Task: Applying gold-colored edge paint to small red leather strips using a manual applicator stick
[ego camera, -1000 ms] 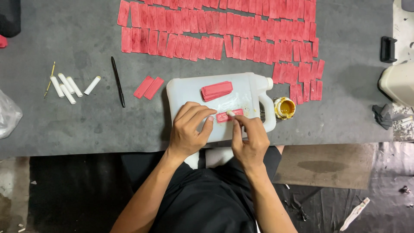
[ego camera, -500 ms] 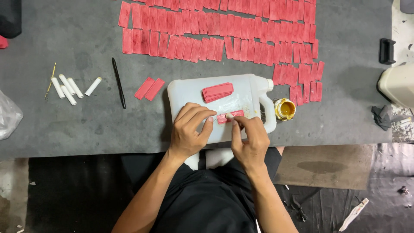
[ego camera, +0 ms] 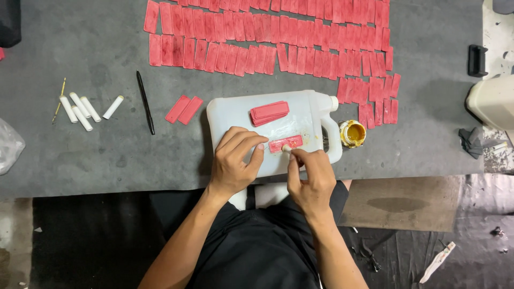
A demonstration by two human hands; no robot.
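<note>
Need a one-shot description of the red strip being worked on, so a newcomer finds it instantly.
Start at the white plastic jug lying on its side at the near edge of the grey table. On its flat upper side lie a small stack of red strips and, nearer the person, a single red strip. That single one is it: alone, pinned by the left hand, with the right hand pressing a small white tool on it.

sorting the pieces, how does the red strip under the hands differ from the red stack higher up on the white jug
The red strip is a single piece; the red stack is several layered. The strip is pinned by the left hand and touched by a small white tool in the right hand; the stack lies untouched. Both rest on the white jug.
</note>
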